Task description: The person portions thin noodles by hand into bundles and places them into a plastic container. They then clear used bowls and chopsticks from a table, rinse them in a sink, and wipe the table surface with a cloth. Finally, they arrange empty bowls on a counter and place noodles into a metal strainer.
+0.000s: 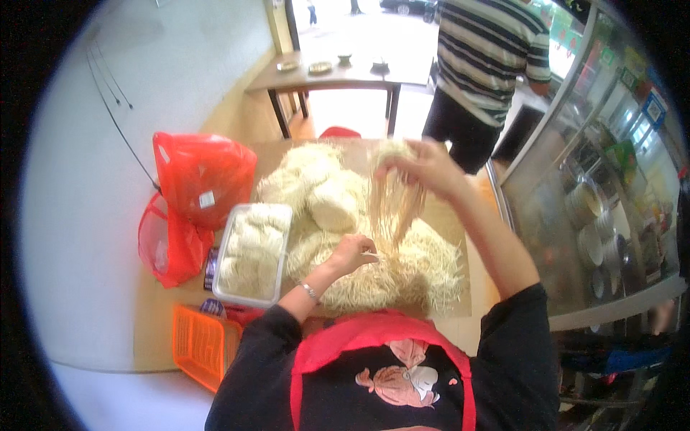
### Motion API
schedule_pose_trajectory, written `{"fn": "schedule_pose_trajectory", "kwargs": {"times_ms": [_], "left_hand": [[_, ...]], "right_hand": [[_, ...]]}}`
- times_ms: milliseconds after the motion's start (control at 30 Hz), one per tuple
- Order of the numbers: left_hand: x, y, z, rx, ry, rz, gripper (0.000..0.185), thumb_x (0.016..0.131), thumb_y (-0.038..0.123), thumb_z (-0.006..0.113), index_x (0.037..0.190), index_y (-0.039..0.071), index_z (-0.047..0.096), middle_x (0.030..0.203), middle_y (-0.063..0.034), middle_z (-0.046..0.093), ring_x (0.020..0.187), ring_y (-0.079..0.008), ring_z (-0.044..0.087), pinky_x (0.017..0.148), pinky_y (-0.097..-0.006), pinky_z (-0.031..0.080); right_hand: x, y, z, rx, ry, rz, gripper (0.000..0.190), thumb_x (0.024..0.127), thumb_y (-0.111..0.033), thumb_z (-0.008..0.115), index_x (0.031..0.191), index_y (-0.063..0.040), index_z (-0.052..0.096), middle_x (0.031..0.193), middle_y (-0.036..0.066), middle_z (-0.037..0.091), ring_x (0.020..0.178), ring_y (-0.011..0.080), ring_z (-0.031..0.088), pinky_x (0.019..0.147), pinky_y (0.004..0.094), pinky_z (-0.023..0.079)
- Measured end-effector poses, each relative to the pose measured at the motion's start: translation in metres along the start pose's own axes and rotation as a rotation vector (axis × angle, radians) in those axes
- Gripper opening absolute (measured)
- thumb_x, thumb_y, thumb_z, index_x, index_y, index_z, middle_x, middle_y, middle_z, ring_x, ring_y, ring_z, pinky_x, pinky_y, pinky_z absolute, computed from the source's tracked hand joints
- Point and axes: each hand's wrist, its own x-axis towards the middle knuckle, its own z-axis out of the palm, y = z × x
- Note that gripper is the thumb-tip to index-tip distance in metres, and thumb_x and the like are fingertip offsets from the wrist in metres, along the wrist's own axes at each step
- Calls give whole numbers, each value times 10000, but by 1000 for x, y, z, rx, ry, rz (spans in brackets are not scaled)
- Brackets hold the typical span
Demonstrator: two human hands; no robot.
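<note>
My right hand (423,167) is raised over the board, its fingers closed on a hanging bundle of pale noodle strands (396,199), blurred by motion. Lower and to the left, my left hand (354,254) pinches a few noodle strands just above the loose noodle heap (372,288). That heap spreads over the near part of the tan board (463,304). Behind it lies a larger pile of noodles (310,167), with a rounded clump in front. Left of the heap, a clear plastic tub (218,283) holds several folded portions of noodles.
Red plastic bags (202,178) stand at the left, above an orange plastic basket (199,342). Past the board is a table (339,81) with small dishes. A person in a striped shirt (485,59) stands at the back right, beside a glass cabinet (571,215) with stacked bowls.
</note>
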Motion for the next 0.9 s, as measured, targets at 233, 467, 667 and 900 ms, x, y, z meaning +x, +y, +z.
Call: {"fn": "schedule_pose_trajectory", "kwargs": {"times_ms": [233,467,667,900], "left_hand": [[41,117,-160,-159,442,203,100,753,119,739,779,41,681,735,-30,623,649,-101,558,595,-243,453],[46,111,-160,-859,439,418,612,652,223,834,1156,26,547,949,-23,601,878,-157,584,788,-290,493],[18,5,-18,-574,-126,-150,447,720,295,806,1074,71,652,1041,-95,663,951,-190,612,881,-344,481],[-16,-53,80,418,-88,70,196,749,231,706,867,79,670,797,-101,630,802,-268,610,754,-400,498]], "right_hand": [[7,58,17,-115,-234,-200,406,801,-344,703,989,5,614,855,104,632,668,107,560,554,220,450],[-1,-22,-10,282,-112,-115,272,879,-231,617,1032,-6,599,759,9,587,613,62,515,536,197,422],[-1,-54,-7,420,-107,-252,195,880,-195,596,999,-40,607,708,-40,546,560,14,461,489,145,345],[-13,13,-9,256,-2,-99,253,882,-209,593,1067,-38,604,773,-1,599,573,27,473,502,169,387]]}}
